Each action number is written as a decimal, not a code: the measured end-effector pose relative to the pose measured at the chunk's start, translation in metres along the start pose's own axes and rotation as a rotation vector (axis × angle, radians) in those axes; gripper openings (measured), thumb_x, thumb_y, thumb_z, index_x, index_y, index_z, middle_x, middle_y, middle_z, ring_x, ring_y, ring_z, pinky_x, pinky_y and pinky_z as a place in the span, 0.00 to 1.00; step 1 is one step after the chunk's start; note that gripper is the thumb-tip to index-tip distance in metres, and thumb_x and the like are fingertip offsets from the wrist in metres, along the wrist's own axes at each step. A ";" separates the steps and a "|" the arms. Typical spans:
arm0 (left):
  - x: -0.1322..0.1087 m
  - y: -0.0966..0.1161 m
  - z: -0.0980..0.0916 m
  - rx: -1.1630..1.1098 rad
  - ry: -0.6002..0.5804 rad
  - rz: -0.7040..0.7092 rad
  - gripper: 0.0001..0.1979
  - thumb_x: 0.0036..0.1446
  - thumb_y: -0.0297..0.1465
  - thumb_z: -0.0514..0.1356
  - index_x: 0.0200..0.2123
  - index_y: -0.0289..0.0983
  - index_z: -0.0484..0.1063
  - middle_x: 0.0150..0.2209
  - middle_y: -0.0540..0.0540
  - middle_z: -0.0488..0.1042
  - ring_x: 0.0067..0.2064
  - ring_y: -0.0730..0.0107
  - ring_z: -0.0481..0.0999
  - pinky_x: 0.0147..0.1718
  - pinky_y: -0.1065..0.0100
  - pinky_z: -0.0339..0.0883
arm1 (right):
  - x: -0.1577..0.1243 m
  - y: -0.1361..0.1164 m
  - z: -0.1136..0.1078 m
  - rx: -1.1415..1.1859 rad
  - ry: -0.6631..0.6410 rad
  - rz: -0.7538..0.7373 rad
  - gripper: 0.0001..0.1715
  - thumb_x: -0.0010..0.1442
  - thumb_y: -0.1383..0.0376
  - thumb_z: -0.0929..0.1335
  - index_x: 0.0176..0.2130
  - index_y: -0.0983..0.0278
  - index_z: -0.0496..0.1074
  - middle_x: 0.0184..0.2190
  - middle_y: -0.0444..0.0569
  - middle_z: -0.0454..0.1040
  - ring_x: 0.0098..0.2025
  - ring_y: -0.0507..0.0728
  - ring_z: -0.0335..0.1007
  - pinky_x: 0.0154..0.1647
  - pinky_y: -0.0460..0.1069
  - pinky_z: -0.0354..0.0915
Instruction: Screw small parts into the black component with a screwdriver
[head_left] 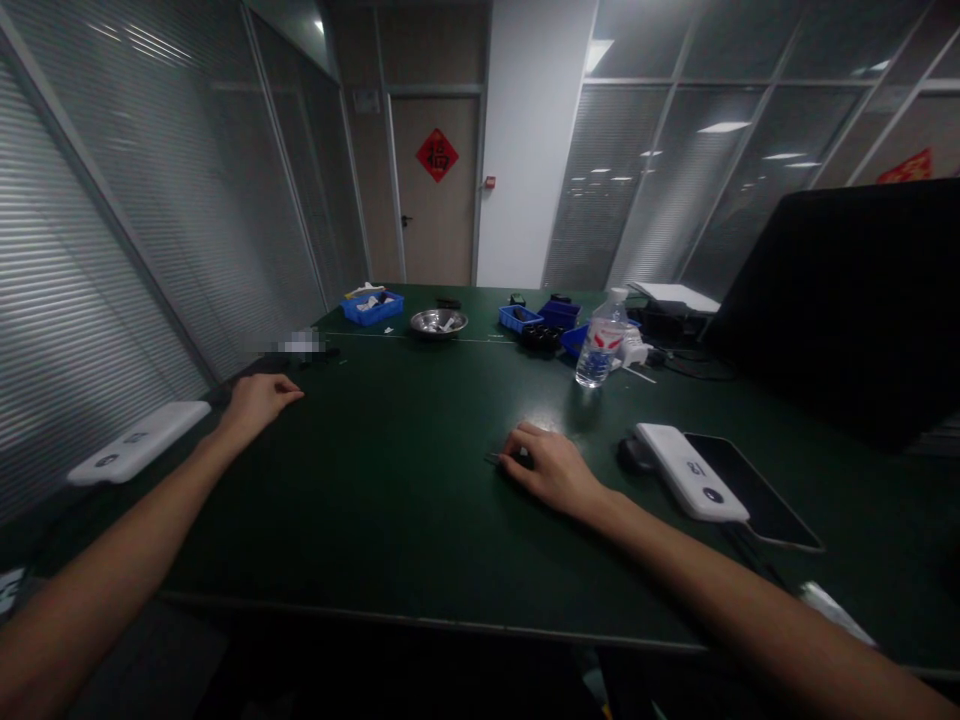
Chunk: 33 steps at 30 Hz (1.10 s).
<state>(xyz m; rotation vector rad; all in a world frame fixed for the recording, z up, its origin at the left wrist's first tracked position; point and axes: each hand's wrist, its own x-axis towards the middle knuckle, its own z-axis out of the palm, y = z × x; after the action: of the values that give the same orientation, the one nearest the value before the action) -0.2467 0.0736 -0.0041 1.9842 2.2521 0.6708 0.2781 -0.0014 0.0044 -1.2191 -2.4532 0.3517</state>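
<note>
My right hand [546, 466] rests low over the green table [397, 500], fingers and thumb closed in a pinch. A small thin, light-coloured piece [492, 458] pokes out to the left of the fingertips; its kind is too small to tell. At the left side of the table, my left hand [259, 402] has its thumb and fingers drawn together; anything between them is too small to make out. A white device [142, 442] lies close to that hand. Right of my right hand lie another white device [691, 472] and a dark-screened phone or tablet [754, 490].
A water bottle [601, 340] stands upright beyond my right hand. Farther back are a metal bowl [439, 322] with small pieces, a blue tray [373, 307], a smaller blue basket [519, 318] and black parts [541, 338]. A large black screen [847, 310] rises at right.
</note>
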 end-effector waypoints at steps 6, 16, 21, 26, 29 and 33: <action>-0.064 0.164 0.042 -0.389 -0.419 0.604 0.09 0.61 0.39 0.63 0.42 0.43 0.79 0.45 0.46 0.79 0.44 0.62 0.79 0.42 0.62 0.71 | 0.001 -0.004 0.002 0.033 0.006 -0.014 0.09 0.66 0.59 0.68 0.41 0.62 0.72 0.39 0.47 0.73 0.35 0.53 0.69 0.35 0.48 0.61; -0.112 0.241 0.064 -0.520 -0.421 0.781 0.11 0.61 0.37 0.65 0.47 0.44 0.77 0.43 0.45 0.77 0.44 0.62 0.77 0.43 0.60 0.70 | -0.001 -0.007 0.000 0.039 -0.022 -0.070 0.05 0.66 0.62 0.67 0.40 0.61 0.72 0.39 0.47 0.72 0.35 0.53 0.69 0.36 0.48 0.61; -0.114 0.240 0.065 -0.495 -0.420 0.758 0.13 0.61 0.37 0.65 0.50 0.44 0.77 0.45 0.45 0.76 0.47 0.62 0.76 0.45 0.60 0.70 | -0.001 -0.010 0.000 0.034 0.003 -0.047 0.05 0.65 0.62 0.67 0.39 0.62 0.71 0.38 0.47 0.72 0.35 0.54 0.68 0.35 0.48 0.60; -0.114 0.240 0.063 -0.518 -0.420 0.728 0.13 0.59 0.38 0.67 0.48 0.45 0.77 0.45 0.45 0.76 0.45 0.62 0.76 0.42 0.61 0.70 | -0.003 -0.014 -0.001 0.027 0.003 -0.045 0.06 0.65 0.61 0.67 0.39 0.61 0.71 0.38 0.47 0.72 0.35 0.54 0.68 0.35 0.48 0.61; -0.114 0.238 0.062 -0.529 -0.424 0.722 0.11 0.61 0.37 0.65 0.46 0.45 0.78 0.44 0.45 0.76 0.44 0.62 0.76 0.41 0.61 0.69 | -0.004 -0.016 -0.001 0.010 -0.013 -0.066 0.06 0.66 0.61 0.67 0.40 0.61 0.71 0.38 0.47 0.72 0.35 0.54 0.69 0.36 0.49 0.62; -0.113 0.237 0.064 -0.567 -0.441 0.715 0.09 0.61 0.38 0.66 0.44 0.43 0.79 0.41 0.44 0.77 0.40 0.64 0.76 0.39 0.62 0.69 | -0.005 -0.016 0.001 0.020 -0.018 -0.097 0.06 0.66 0.61 0.66 0.40 0.61 0.71 0.39 0.47 0.72 0.36 0.54 0.69 0.36 0.48 0.62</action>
<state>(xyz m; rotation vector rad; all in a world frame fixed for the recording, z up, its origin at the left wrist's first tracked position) 0.0139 0.0003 -0.0028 2.2785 0.9439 0.7078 0.2687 -0.0150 0.0091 -1.0891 -2.5076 0.3610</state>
